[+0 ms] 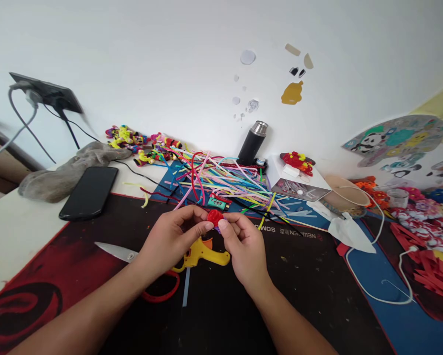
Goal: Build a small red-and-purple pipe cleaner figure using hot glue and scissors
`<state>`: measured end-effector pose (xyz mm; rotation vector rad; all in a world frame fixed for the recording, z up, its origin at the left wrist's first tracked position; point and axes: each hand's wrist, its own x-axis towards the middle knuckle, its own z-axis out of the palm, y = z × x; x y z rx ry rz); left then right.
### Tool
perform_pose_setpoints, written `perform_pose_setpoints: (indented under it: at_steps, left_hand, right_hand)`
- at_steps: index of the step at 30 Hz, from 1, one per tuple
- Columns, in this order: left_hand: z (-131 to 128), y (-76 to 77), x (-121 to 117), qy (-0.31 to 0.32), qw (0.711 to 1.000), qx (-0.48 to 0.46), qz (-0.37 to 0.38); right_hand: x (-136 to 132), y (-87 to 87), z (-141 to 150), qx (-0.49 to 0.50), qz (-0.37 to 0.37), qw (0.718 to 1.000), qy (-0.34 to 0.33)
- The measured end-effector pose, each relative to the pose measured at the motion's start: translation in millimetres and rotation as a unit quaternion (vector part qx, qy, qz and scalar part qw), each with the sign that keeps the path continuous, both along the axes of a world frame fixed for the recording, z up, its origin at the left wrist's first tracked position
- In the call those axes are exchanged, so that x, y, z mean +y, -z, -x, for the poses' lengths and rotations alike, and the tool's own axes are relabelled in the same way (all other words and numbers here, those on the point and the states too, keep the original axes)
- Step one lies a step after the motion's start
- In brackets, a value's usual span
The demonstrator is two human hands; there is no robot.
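White wall (151,64) rises behind a pale desk (1,217), where a dark mat (310,301) lies in front of a big pile of pipe cleaners (228,178). Just in front of that pile is a small red fuzzy piece (215,216), raised over the mat, with a bit of purple showing beneath it. At the piece's left side, the left hand (171,235) has thumb and forefinger clamped on it; at its right side, the right hand (246,249) pinches it likewise, thumb toward the camera, its other fingers curled. Nearer the camera than the pile, and partly hidden by the hands, lies a yellow glue gun (206,254). Scissors (119,253) with red handles lie in front of the pile toward its left, passing under the left forearm. Farther left of the pile sits a black phone (88,193); small fuzzy dolls (132,139) heap at its back left. Behind the pile leans a black flask (251,144), and just right of the pile stands a white box (297,180) bearing red flowers (298,161).
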<state>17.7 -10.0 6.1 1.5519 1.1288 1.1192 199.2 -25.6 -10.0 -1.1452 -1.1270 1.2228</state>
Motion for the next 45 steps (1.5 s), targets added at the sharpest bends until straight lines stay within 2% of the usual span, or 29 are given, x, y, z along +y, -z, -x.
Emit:
perform_pose_setpoints:
  at_steps: [9, 13, 18, 23, 30, 45]
  left_hand:
    - [3, 3.5, -2, 0.005, 0.999, 0.030, -0.023]
    - [12, 4.2, 2, -0.054, 0.998, 0.024, -0.011]
    - [18, -3.6, 7, -0.146, 0.988, 0.044, -0.003]
    - [9, -4.1, 6, -0.121, 0.990, 0.027, -0.065]
    - [4, -2.1, 0, -0.060, 0.987, 0.076, -0.129]
    - [1, 0.9, -1, -0.066, 0.989, 0.064, -0.114]
  right_hand:
    - [2, 0.1, -1, 0.036, 0.018, 0.999, -0.009]
    - [4, -3.3, -1, 0.104, 0.033, 0.994, -0.012]
    - [7, -4.1, -3, 0.146, 0.062, 0.987, -0.017]
    - [6, -5.4, -2, 0.142, 0.066, 0.988, -0.021]
    - [5, -3.3, 0, 0.132, 0.067, 0.989, -0.017]
    - [4, 1.5, 1, 0.107, 0.041, 0.993, -0.012]
